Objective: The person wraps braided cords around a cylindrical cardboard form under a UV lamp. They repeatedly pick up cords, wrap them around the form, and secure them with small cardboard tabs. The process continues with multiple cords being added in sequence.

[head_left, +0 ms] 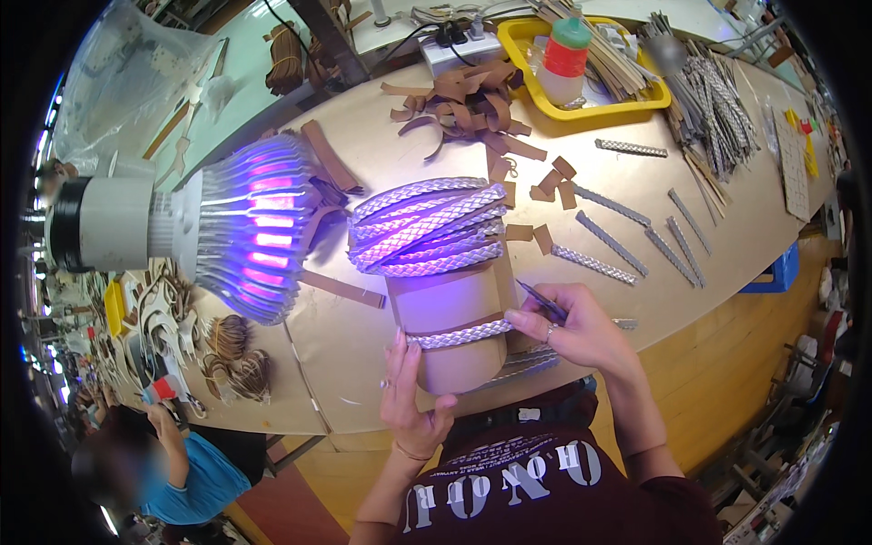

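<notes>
A silvery braided strip [459,335] with a brown edge lies across a tan, rounded form [451,366] in front of me. My left hand [411,395] rests its outstretched fingertips at the strip's left end, thumb apart. My right hand [581,329] closes round a slim dark pointed tool [545,302], whose exact kind I cannot tell. Its fingertips also touch the strip's right end. Farther up the form, a thick bundle of silvery braided strips [427,227] is wound round it, lit purple.
A large finned lamp [250,227] glows purple at the left. Brown leather-like scraps [472,100] and short braided pieces [595,265] lie about. A yellow tray [590,111] holds a red-and-green bottle [565,59]. Another person in a blue shirt [204,481] is at lower left.
</notes>
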{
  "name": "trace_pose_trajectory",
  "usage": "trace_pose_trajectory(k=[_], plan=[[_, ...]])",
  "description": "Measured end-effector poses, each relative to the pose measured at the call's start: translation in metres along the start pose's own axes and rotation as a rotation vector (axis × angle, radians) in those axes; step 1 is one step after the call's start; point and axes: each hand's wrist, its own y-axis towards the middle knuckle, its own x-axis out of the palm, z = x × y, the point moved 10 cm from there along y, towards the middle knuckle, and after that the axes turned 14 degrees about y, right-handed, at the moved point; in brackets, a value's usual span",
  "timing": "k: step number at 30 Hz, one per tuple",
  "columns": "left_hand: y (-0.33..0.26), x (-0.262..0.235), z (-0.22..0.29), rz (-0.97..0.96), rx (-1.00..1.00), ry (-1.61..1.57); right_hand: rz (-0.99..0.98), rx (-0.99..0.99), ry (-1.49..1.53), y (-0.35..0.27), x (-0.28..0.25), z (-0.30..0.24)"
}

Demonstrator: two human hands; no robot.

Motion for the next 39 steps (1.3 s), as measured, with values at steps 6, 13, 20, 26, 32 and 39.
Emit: trace_pose_trajectory(k=[6,13,20,26,32,39], plan=[[0.001,0.000,0.002,-0.007,0.000,0.009,-0.014,0.006,0.031,0.007,0.003,0.010],[0.000,0.000,0.002,-0.005,-0.001,0.006,-0.007,-0.014,0.072,0.013,0.012,0.028],[-0.002,0.001,0.003,0.058,0.010,-0.025,0.013,0.021,0.141,0.014,0.014,0.036],[-0.005,0.003,0.000,0.114,0.017,-0.059,0.007,-0.005,0.134,0.017,0.017,0.039],[-0.015,0.011,-0.001,0.201,0.029,-0.027,0.069,0.141,0.058,0.020,0.012,0.063],[-0.012,0.009,0.001,0.131,0.034,0.054,0.138,-0.146,0.268,0.024,0.013,0.055]])
